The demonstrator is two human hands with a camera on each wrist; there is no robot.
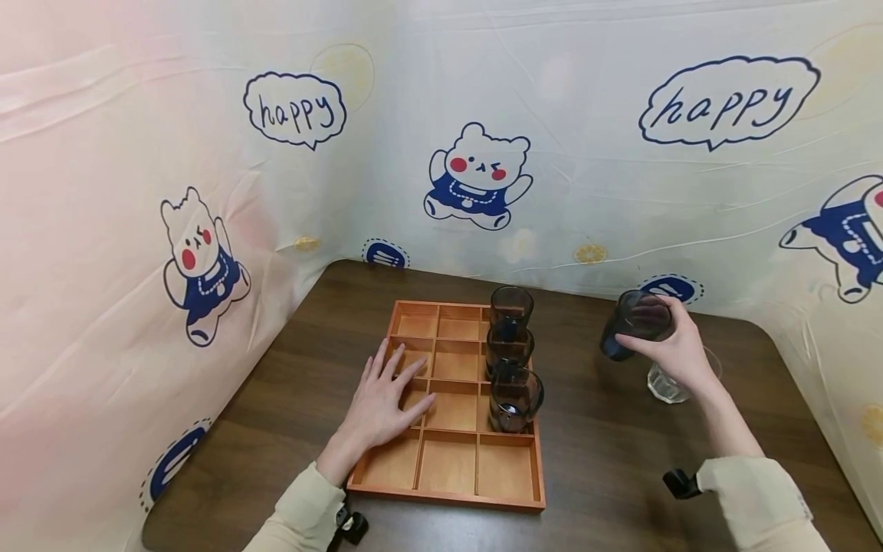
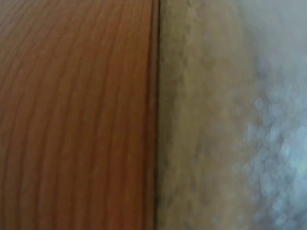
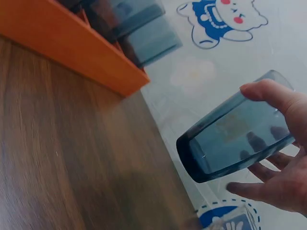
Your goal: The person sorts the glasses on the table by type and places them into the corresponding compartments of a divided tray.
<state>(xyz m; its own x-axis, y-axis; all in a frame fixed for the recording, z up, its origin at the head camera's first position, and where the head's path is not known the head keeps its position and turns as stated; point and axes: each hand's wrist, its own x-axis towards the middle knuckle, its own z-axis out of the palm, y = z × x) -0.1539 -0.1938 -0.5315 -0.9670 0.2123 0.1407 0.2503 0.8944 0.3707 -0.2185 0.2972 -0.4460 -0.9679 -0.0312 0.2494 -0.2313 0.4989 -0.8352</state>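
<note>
A dark blue glass (image 1: pixel 631 326) is in my right hand (image 1: pixel 679 345), tilted and held off the table; the right wrist view shows the thumb on one side of the glass (image 3: pixel 235 132) and fingers on the other. Across the left side of a wooden compartment tray (image 1: pixel 448 502) lies my left hand (image 1: pixel 382 402), fingers spread, holding nothing. Three dark glasses stand in the tray's right column: a far glass (image 1: pixel 512 307), a middle glass (image 1: pixel 509 349) and a near glass (image 1: pixel 516 400). The left wrist view has only blurred wood (image 2: pixel 76 115) up close.
A clear glass (image 1: pixel 667 383) stands on the dark wooden table (image 1: pixel 593 460), partly hidden by my right hand and forearm. Printed cloth (image 1: pixel 552 92) hangs behind the table and along its sides.
</note>
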